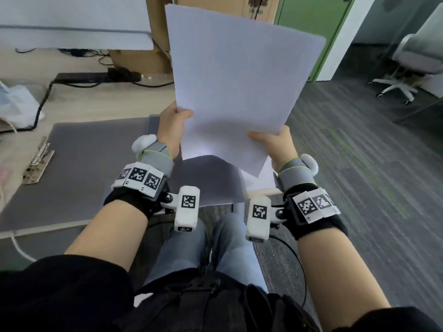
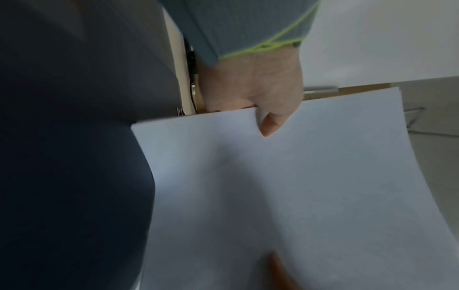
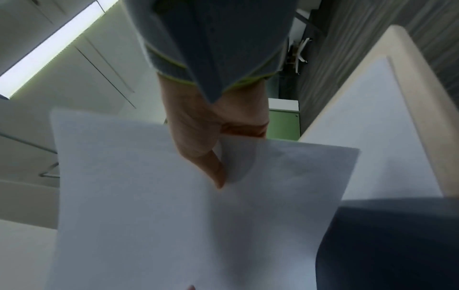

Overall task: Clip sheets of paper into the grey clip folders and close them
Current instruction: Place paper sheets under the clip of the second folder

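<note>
Sheets of paper, plain white and slightly bowed, pinched at the near edge by left hand and right hand fingers.

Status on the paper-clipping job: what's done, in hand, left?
Done: nothing visibly clipped yet. The grey folder lies open on the desk, its metal clip holding no paper. In hand: left hand and right hand hold sheets of paper in the air. Left: clip them in, close the folder.

Cardboard boxes; office chair
</note>
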Available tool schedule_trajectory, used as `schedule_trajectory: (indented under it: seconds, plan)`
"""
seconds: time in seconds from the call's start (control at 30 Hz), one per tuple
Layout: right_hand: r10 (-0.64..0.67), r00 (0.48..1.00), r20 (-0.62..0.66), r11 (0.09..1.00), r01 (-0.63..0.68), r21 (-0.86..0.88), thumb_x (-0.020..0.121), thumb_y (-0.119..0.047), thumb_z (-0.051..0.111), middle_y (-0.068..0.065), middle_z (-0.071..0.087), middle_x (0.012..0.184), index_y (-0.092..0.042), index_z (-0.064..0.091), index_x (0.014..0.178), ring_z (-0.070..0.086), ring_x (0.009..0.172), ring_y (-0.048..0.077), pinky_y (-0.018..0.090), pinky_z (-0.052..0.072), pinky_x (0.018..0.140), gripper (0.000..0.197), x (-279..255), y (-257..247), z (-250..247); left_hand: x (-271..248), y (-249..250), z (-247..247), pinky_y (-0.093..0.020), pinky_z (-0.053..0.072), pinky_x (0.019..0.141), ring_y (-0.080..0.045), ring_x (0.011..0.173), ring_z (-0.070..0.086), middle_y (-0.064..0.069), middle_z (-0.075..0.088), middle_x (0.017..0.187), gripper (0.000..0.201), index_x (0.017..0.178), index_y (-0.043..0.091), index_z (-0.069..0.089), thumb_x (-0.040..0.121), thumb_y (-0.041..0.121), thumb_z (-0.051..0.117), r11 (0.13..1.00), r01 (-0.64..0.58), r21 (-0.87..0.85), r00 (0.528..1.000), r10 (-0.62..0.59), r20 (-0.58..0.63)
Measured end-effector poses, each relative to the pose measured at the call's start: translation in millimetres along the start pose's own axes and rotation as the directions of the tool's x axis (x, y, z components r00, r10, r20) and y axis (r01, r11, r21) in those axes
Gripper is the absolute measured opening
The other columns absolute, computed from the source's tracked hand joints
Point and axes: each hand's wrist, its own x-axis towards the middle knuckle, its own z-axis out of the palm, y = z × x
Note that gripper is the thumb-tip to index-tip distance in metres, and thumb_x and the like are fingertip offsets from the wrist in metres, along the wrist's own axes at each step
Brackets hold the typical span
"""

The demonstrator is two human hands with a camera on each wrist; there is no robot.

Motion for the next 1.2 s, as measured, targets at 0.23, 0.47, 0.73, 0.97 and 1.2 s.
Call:
schedule_trajectory:
  seconds: [0.23,0.47,0.73,0.97,1.2]
  plan:
    - [0.024,0.997,-0.067,0.993,-0.016,0.117,0.072,-0.024,0.079,-0.002,0.072,0.078,-0.013,0.069,0.084,0.069,0.070,0.014,0.031,0.057,0.072,0.020,7.7,-9.3,18.4,2.3,13.4,-18.8,-0.034,0.040,0.075,-0.020,0.081,0.045,-0.001,0.052,0.081,0.018,0.071,0.020,0.051,0.084,0.031,0.050,0.987,-0.092,0.133,0.993,0.100,-0.055]
    - [0.092,0.985,-0.143,0.991,-0.105,-0.084,0.084,-0.004,0.057,0.008,0.062,0.092,-0.002,0.062,0.110,0.057,0.077,0.022,0.028,0.047,0.070,0.027,21.2,14.1,44.5,9.3,-7.4,-54.3,-0.032,0.027,0.059,-0.026,0.066,0.033,-0.008,0.037,0.065,0.026,0.054,0.015,0.033,0.080,0.011,0.040,0.856,0.214,0.472,0.977,-0.188,-0.101]
    - [0.325,0.937,-0.126,0.868,-0.348,-0.353,0.084,0.003,0.047,0.020,0.066,0.114,0.005,0.058,0.119,0.062,0.105,0.038,0.034,0.051,0.079,0.037,26.5,52.4,58.6,5.4,-31.4,-90.4,-0.018,0.048,0.037,-0.024,0.057,0.049,-0.012,0.050,0.072,0.010,0.083,0.003,0.049,0.086,-0.002,0.042,0.694,0.458,0.555,0.861,-0.501,-0.083]
    - [0.332,0.931,-0.151,0.857,-0.365,-0.363,0.085,-0.001,0.047,0.013,0.062,0.096,-0.008,0.062,0.119,0.053,0.086,0.024,0.025,0.041,0.077,0.037,32.2,56.6,59.4,5.7,-26.4,-92.3,-0.016,0.047,0.034,-0.020,0.053,0.048,-0.010,0.052,0.071,0.008,0.086,0.003,0.051,0.088,0.002,0.043,0.647,0.448,0.617,0.841,-0.540,-0.045]
    - [0.354,0.925,-0.138,0.837,-0.379,-0.395,0.081,-0.002,0.048,0.011,0.063,0.094,-0.012,0.066,0.111,0.057,0.085,0.026,0.036,0.051,0.090,0.036,31.9,58.6,58.0,8.3,-29.3,-94.0,-0.013,0.044,0.033,-0.019,0.053,0.046,-0.009,0.052,0.069,0.006,0.091,0.003,0.049,0.088,0.004,0.044,0.643,0.436,0.630,0.845,-0.533,-0.042]
